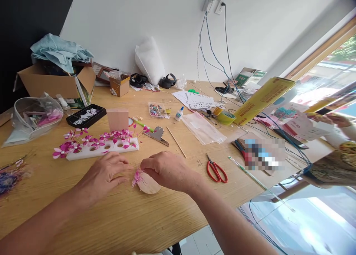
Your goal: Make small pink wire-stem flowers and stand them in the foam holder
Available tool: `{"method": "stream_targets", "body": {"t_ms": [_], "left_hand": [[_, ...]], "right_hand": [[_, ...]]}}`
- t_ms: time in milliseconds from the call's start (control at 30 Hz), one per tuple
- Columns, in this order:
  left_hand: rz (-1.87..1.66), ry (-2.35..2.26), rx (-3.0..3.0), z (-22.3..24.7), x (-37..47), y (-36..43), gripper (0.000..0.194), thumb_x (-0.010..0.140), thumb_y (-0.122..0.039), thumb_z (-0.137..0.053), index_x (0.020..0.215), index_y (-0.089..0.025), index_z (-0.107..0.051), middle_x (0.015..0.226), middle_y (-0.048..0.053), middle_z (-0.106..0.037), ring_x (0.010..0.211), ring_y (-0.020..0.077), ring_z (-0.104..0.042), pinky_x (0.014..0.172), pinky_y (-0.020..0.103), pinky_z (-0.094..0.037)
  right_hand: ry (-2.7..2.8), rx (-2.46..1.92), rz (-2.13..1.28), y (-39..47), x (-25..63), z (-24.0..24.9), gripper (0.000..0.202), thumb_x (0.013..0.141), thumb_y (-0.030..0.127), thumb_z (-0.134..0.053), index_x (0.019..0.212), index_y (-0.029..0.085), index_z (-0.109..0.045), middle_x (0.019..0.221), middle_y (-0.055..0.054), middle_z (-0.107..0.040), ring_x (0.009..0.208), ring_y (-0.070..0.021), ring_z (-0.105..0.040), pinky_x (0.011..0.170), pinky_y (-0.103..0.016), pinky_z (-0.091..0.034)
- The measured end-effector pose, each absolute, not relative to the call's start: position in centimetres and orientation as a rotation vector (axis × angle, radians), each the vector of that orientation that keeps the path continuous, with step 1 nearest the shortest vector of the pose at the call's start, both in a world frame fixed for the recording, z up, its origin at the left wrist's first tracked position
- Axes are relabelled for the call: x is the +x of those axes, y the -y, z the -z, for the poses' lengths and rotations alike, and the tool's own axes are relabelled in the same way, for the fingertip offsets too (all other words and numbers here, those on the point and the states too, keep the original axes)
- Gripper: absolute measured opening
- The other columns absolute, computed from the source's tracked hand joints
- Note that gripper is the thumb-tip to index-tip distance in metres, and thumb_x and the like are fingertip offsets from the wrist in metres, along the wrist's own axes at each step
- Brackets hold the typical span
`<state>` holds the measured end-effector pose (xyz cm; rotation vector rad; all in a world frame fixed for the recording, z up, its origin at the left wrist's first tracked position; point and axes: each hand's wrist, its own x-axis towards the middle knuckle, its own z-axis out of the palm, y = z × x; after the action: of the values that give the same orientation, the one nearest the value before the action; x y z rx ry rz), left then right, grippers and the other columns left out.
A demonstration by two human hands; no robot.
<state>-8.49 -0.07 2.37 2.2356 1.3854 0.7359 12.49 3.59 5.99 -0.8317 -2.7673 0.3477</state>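
Over a round wooden disc (152,186) lying on the table, my right hand (171,170) is closed in a pinch. A tuft of pink threads (137,178) shows at its fingertips and hangs by the disc's left edge. The fingertips themselves are mostly hidden behind the hand. My left hand (107,174) is just left of the tuft, its thumb and fingers apart with nothing visible between them. Behind it stands a white holder with round holes (102,151), with magenta wire-stemmed flowers (86,139) lying along it.
Red-handled scissors (217,172), a thin wooden stick (176,141), a metal clip (157,134) and a glue bottle (179,114) lie around. A black tray (86,115) and cardboard box (52,84) are at left. Another person's arm (343,132) is at far right.
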Motion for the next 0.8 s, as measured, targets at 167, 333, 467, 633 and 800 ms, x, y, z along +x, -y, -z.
{"method": "stream_targets", "body": {"t_ms": [167, 333, 467, 633, 800], "left_hand": [[-0.704, -1.555, 2.629, -3.8, -10.5, 0.3, 0.021, 0.077, -0.023, -0.057, 0.095, -0.022, -0.067, 0.1, 0.007, -0.067, 0.1, 0.0262, -0.055, 0.086, 0.045, -0.04], [-0.938, -1.406, 2.34, -4.6, -9.4, 1.5, 0.026, 0.081, -0.017, -0.04, 0.096, -0.019, -0.062, 0.097, 0.006, -0.068, 0.084, 0.0152, -0.063, 0.068, 0.023, -0.049], [-1.012, -1.378, 2.162, -4.3, -8.3, 1.4, 0.02, 0.075, -0.016, -0.045, 0.09, -0.019, -0.058, 0.093, 0.004, -0.067, 0.052, 0.009, -0.057, 0.051, 0.02, -0.047], [-1.183, -1.32, 2.066, -3.2, -7.8, 0.6, 0.011, 0.076, -0.022, -0.049, 0.077, -0.021, -0.06, 0.073, 0.001, -0.064, 0.063, 0.0129, -0.058, 0.056, 0.021, -0.045], [-1.157, -1.295, 1.688, -2.3, -7.0, 0.2, 0.011, 0.072, -0.025, -0.053, 0.077, -0.02, -0.062, 0.06, -0.002, -0.057, 0.053, 0.0113, -0.051, 0.046, 0.02, -0.04]], "right_hand": [[2.801, -0.935, -0.477, -3.7, 12.1, -7.2, 0.02, 0.082, 0.013, -0.049, 0.065, 0.018, -0.058, 0.055, 0.002, -0.052, 0.051, -0.0088, -0.04, 0.049, -0.024, -0.02], [2.631, -1.022, -0.84, -4.1, 12.0, -7.1, 0.016, 0.081, 0.017, -0.049, 0.07, 0.018, -0.06, 0.058, 0.003, -0.05, 0.052, -0.0078, -0.039, 0.05, -0.022, -0.022], [2.121, -1.061, -1.448, -4.2, 11.5, -5.9, 0.013, 0.077, 0.026, -0.053, 0.069, 0.016, -0.057, 0.052, 0.006, -0.04, 0.046, -0.006, -0.031, 0.044, -0.02, -0.02], [1.526, -0.977, -1.923, -3.5, 10.8, -4.8, 0.019, 0.064, 0.031, -0.063, 0.063, 0.016, -0.051, 0.045, 0.01, -0.032, 0.039, -0.0033, -0.019, 0.039, -0.021, -0.01], [1.437, -0.994, -1.932, -3.4, 10.6, -4.6, 0.019, 0.063, 0.029, -0.062, 0.06, 0.017, -0.049, 0.042, 0.011, -0.03, 0.038, -0.0032, -0.018, 0.038, -0.022, -0.008]]}}
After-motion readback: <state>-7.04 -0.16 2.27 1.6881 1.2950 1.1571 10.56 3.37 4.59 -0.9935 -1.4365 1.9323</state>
